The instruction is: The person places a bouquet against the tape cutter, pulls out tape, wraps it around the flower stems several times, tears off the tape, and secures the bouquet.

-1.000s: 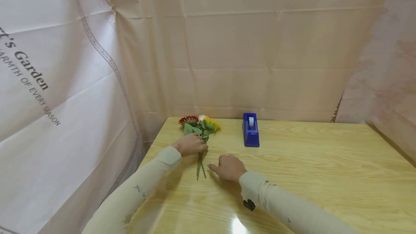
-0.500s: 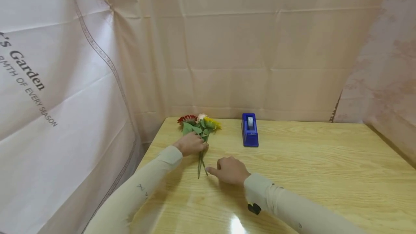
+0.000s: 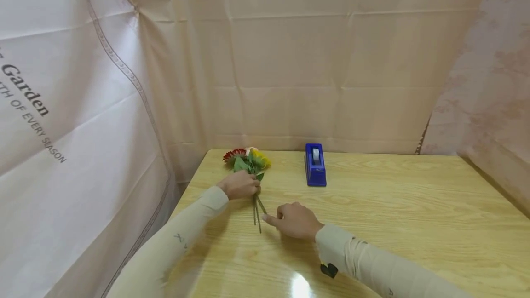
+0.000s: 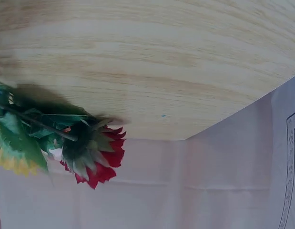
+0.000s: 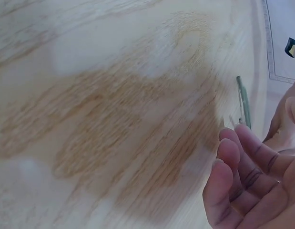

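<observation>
My left hand grips the stems of a small bunch of flowers, fingers curled round them just below the leaves. A red flower, a yellow one and a pale pink one make up the heads. In the left wrist view the red flower faces away, and only slivers of the hand show. My right hand hovers low by the stem ends, its thumb tip by the rightmost stem. Loosely bent fingers fill the right wrist view's corner, with green stems beyond them.
A blue tape dispenser with a roll of tape stands toward the back of the wooden table. Beige cloth hangs behind the table, and printed cloth hangs on the left.
The flower heads have shifted slightly left and bunched closer, while the stem ends have spread, one reaching my right thumb. My right hand has moved slightly toward me. My left keeps its grip.
</observation>
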A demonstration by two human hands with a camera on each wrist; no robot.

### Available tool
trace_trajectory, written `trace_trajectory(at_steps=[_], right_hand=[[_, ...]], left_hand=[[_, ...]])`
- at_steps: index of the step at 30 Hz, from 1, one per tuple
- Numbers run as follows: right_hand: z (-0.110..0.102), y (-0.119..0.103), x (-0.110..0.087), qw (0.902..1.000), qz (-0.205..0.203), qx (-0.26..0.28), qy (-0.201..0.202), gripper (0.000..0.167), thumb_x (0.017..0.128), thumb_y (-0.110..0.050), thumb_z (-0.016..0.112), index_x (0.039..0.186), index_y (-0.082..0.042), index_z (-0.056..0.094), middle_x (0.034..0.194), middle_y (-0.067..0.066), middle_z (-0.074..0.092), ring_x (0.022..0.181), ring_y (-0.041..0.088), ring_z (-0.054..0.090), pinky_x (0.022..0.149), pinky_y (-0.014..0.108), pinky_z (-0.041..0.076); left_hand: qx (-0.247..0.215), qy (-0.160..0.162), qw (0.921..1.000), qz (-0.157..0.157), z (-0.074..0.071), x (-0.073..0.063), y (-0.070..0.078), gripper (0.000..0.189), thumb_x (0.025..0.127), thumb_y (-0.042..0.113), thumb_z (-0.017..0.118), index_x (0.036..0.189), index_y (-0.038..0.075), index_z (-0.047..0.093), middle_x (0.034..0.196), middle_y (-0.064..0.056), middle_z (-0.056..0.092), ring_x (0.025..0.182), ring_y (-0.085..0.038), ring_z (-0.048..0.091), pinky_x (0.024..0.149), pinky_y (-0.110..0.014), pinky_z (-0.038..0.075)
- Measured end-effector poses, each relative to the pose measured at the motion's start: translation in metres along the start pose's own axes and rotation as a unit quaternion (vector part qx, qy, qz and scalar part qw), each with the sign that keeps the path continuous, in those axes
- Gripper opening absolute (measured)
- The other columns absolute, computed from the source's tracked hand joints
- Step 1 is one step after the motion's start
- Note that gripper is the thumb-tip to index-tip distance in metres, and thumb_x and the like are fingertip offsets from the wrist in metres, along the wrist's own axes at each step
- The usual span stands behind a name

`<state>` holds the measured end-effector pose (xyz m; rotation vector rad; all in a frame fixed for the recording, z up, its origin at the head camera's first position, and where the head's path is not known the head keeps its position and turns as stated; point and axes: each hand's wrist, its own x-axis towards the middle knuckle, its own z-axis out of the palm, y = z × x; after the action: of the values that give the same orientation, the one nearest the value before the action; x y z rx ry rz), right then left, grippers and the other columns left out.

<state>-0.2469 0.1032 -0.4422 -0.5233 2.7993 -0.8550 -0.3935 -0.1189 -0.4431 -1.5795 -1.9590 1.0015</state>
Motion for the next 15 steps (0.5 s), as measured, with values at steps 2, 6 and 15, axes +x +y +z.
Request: trace_trajectory(at_steps=[2,6,15], right_hand=[[0.000,0.001,0.000,1.0000,0.000,0.000,0.002,0.053,0.100,-0.064,0.052,0.080,-0.017,0.068,0.065,-0.006,0.060,0.056,0.014,0.054,0.054,0.035,0.045],[-0.001,0.004,0.002,0.9997,-0.007,-0.006,0.022,0.054,0.099,-0.065,0.052,0.078,-0.018,0.068,0.062,-0.005,0.059,0.052,0.013,0.051,0.051,0.034,0.043],[-0.007,0.010,0.002,0.9962,-0.004,-0.024,0.083,0.048,0.102,-0.056,0.056,0.080,-0.015,0.069,0.063,-0.009,0.059,0.053,0.012,0.054,0.053,0.034,0.045]], left_hand=[[-0.004,0.002,0.9999,0.012,0.001,-0.001,0.001,0.015,0.094,0.023,0.074,0.108,0.030,0.077,0.103,0.013,0.071,0.083,-0.006,0.065,0.062,-0.022,0.052],[-0.002,0.009,0.9996,0.026,0.000,-0.006,0.004,0.016,0.096,0.023,0.073,0.111,0.027,0.075,0.100,0.012,0.071,0.073,-0.004,0.065,0.057,-0.022,0.050],[0.014,0.030,0.9988,0.038,-0.011,-0.020,0.008,0.027,0.096,0.018,0.074,0.122,0.020,0.072,0.106,0.008,0.070,0.079,-0.004,0.067,0.062,-0.021,0.053]])
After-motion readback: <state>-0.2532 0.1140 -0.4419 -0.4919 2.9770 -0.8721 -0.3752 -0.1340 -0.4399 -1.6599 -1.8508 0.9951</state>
